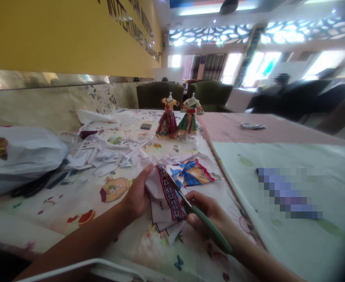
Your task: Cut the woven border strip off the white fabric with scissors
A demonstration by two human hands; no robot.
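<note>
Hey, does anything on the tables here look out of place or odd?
Yes, the purple-blue item at the right: a blocky blur covers it, so I can't tell what it is. White scraps also lie in a messy heap, beyond and left of the left hand holding the patterned piece.

Yellow wall (58,35), upper L: dk caps lettering (124,24), 2 lines, each w/ "INTER" legible, rest too blurred
</note>
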